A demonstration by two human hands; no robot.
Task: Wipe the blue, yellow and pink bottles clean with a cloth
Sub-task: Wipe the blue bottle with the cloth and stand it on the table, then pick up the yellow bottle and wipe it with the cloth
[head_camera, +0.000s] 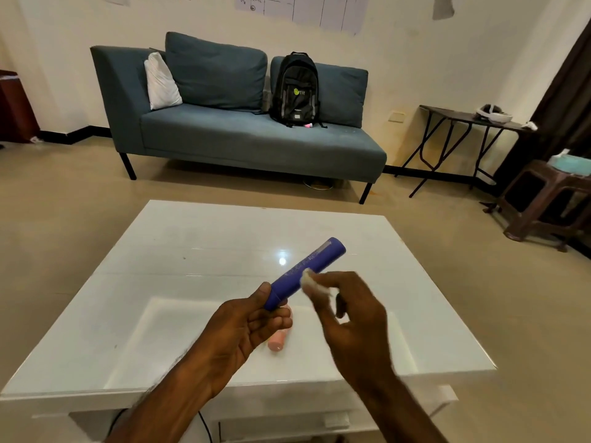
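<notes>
My left hand (246, 327) grips the lower end of a slim blue bottle (307, 271), which slants up to the right above the white table (160, 282). My right hand (348, 321) pinches a small white cloth (311, 280) and presses it against the middle of the blue bottle. A pink bottle (277, 342) lies on the table just under my left fingers, partly hidden by them. No yellow bottle shows in the head view.
A teal sofa (243, 135) with a black backpack (295, 91) stands beyond the table. A folding side table (473, 119) and a brown stool (550, 199) are at the right. A cable hangs under the table's near edge.
</notes>
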